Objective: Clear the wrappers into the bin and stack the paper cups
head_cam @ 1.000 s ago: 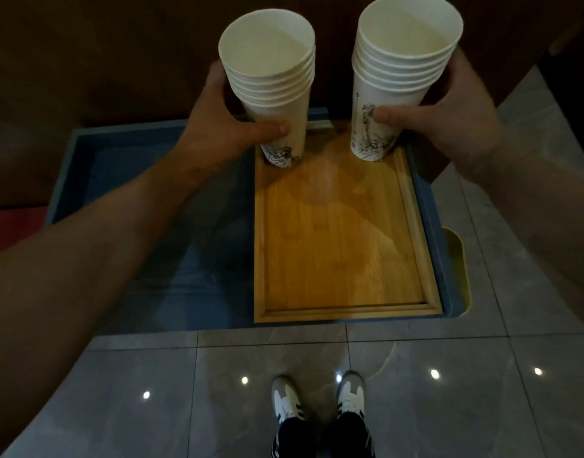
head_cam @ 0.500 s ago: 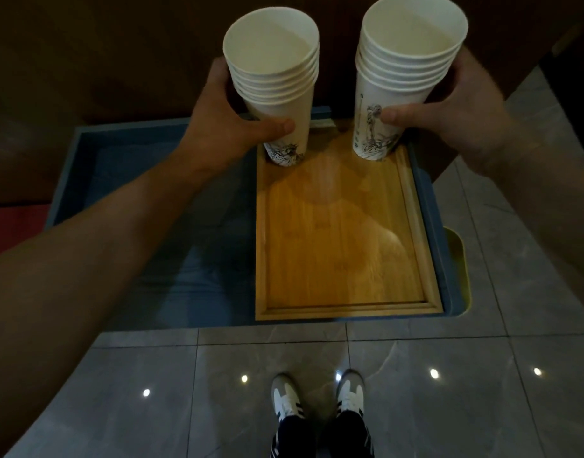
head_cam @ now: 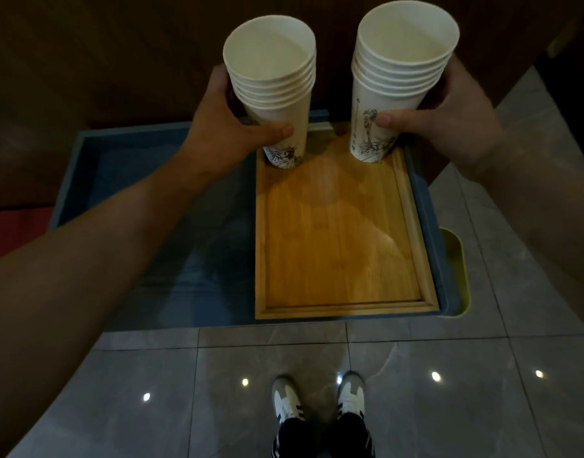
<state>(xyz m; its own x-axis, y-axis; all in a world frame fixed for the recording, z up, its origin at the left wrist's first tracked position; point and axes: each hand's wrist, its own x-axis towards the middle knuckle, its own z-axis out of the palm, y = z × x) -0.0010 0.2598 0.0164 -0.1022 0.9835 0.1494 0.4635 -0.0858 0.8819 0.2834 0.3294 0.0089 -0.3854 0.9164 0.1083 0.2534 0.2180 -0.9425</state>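
Two stacks of several white paper cups with dark printed drawings are held above the far end of a wooden tray (head_cam: 340, 246). My left hand (head_cam: 227, 127) is shut around the left cup stack (head_cam: 274, 90), thumb across its front. My right hand (head_cam: 449, 117) grips the right cup stack (head_cam: 396, 74), which is a little taller and nearer the camera. Both stacks are upright with open mouths up, side by side and apart. No wrappers or bin can be made out.
The wooden tray lies in the right half of a low blue tray-like table (head_cam: 125, 180). A yellow-green object (head_cam: 456, 269) sticks out at its right edge. Dark wooden wall behind, grey tiled floor (head_cam: 449, 391) in front, my shoes (head_cam: 317, 404) below.
Both hands with their cup stacks have drifted slightly to the right and a bit lower in view; the grips are unchanged.
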